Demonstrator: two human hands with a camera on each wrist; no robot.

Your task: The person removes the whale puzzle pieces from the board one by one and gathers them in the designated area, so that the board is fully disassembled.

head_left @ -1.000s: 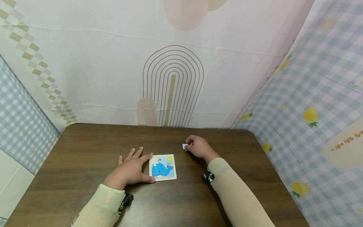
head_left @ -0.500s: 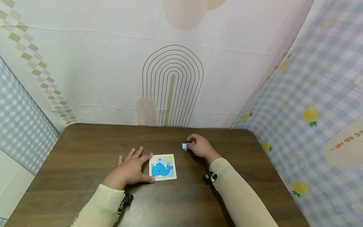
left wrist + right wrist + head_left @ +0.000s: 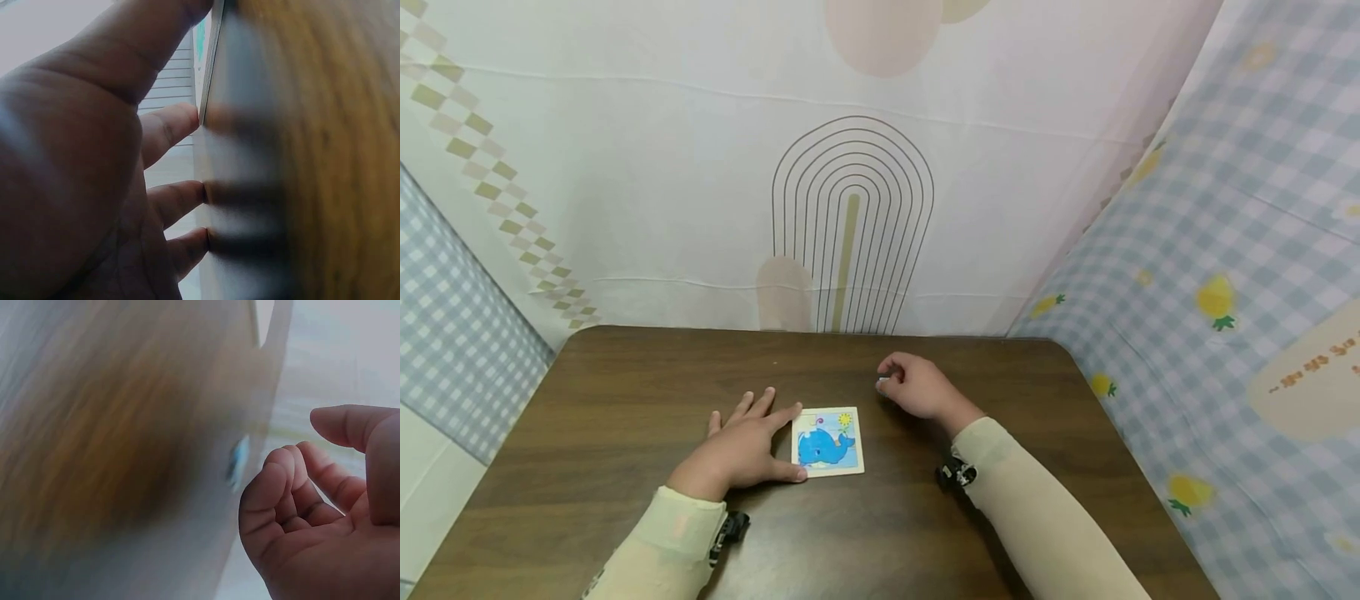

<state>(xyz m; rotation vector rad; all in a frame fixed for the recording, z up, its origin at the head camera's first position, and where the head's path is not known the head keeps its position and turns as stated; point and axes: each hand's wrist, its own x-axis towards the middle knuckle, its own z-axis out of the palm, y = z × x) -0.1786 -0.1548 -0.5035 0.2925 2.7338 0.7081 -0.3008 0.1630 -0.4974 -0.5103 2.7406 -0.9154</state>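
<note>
Through the right wrist view I have a small blue puzzle piece [image 3: 236, 464], blurred, just beside the curled fingers of the right hand [image 3: 325, 540]; the thumb stands apart, and I cannot tell whether the piece is gripped or how its long axis runs. In the head view I find it mostly covered by that hand, right of the puzzle board [image 3: 829, 454] and beyond it over the worktop [image 3: 850, 533]; the right hand is clearly nearer. The left hand [image 3: 737, 450] spans the board's left edge, fingers spread. In the left wrist view, I see its forefinger touching the board's edge.
</note>
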